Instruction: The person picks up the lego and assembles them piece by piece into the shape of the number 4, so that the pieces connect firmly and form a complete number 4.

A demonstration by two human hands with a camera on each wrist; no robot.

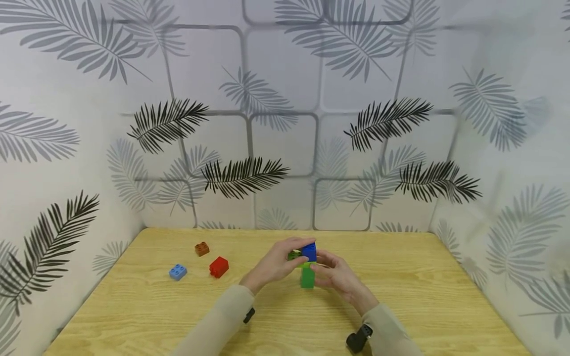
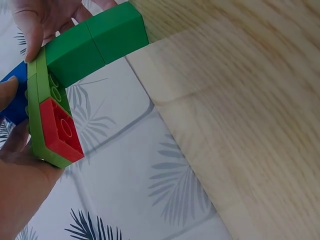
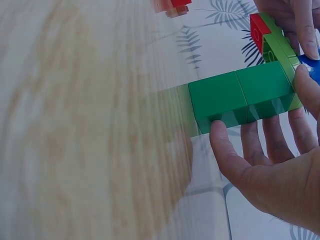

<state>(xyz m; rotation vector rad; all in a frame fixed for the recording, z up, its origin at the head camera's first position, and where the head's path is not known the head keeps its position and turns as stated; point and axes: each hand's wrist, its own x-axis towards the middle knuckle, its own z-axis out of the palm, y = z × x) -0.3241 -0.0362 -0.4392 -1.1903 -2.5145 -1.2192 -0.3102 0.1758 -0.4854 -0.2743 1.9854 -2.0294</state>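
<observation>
A toy brick build stands upright on the table in front of me. Its base is two stacked green bricks (image 3: 220,100), with flat lime green bricks (image 2: 35,95) across the top. A small red brick (image 2: 60,131) hangs under the lime overhang. Above sits a blue brick (image 1: 309,251), which my left hand (image 1: 277,261) grips between thumb and fingers from the left. My right hand (image 1: 342,278) holds the build from the right, its fingers curled about the green bricks and lime layer. Fingers partly hide the lime layer in the head view.
Left of the build lie a red brick (image 1: 218,267) on its side, a brown brick (image 1: 202,248) and a light blue brick (image 1: 177,272), both studs up. Patterned walls (image 1: 285,207) border the wooden table (image 1: 401,277) at the back and sides.
</observation>
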